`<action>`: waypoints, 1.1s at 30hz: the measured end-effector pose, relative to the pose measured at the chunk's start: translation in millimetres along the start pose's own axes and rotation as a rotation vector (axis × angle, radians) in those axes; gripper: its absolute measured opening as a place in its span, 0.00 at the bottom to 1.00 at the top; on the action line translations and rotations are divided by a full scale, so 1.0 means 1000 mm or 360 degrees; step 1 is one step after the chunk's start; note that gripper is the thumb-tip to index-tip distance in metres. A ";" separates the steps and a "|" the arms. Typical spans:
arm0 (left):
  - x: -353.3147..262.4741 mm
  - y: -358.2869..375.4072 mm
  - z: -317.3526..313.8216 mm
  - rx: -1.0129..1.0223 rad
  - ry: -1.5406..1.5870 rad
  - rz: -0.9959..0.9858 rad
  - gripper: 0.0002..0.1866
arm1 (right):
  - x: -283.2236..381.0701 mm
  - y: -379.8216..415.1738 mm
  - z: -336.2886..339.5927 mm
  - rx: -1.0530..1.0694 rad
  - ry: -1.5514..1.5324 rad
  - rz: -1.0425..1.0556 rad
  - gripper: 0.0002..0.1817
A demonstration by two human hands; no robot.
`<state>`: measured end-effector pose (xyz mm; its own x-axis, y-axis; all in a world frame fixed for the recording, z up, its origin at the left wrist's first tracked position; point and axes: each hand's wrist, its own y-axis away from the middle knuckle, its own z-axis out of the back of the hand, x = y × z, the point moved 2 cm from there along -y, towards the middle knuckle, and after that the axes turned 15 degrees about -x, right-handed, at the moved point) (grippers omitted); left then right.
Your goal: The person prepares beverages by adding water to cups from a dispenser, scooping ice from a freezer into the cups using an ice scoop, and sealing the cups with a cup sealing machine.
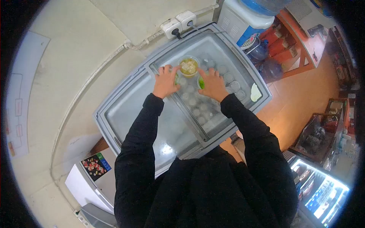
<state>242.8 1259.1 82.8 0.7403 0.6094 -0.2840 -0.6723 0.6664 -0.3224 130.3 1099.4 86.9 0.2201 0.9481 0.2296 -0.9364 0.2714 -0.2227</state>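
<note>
A round clear tub (189,66) with yellowish liquid and pale pieces rests on the chest freezer's glass top, between the fingertips of both hands. My left hand (165,81) is curled around a small cup with green contents (176,78), thumb on the near side and index finger on the far side. On the other side, my right hand (213,84) closes around a second cup with green contents (201,82) in the same way. Both hands partly hide these cups. Through the glass, several round lidded tubs (194,102) show inside the freezer (138,110).
Behind the freezer, power sockets (178,24) with plugs sit on the wall. A water dispenser (243,21) stands at its far right corner. A pale sticker (255,92) marks the right glass edge. Lower right, a lit display case (323,195) stands on the orange floor (283,100).
</note>
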 end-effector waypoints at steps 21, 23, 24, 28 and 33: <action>-0.024 0.008 -0.011 0.0058 -0.0216 0.0196 0.30 | -0.014 -0.003 -0.002 0.0062 -0.0143 -0.0162 0.37; -0.022 0.008 -0.014 0.0007 -0.0202 0.0180 0.30 | -0.016 -0.006 -0.009 0.0017 -0.0099 -0.0100 0.38; -0.021 0.007 -0.014 -0.0041 -0.0184 0.0171 0.29 | -0.015 -0.009 -0.008 0.0013 -0.0105 -0.0101 0.38; -0.020 0.008 -0.015 -0.0089 -0.0114 0.0144 0.28 | -0.016 -0.018 -0.011 0.0035 -0.0101 -0.0185 0.38; -0.019 0.007 -0.017 -0.0127 -0.0039 0.0138 0.26 | -0.011 -0.025 -0.004 0.0104 -0.0037 -0.0121 0.39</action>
<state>223.9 1244.3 70.5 0.6783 0.6742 -0.2924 -0.7304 0.5749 -0.3687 151.9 1082.7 86.2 0.2852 0.9208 0.2659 -0.9333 0.3300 -0.1418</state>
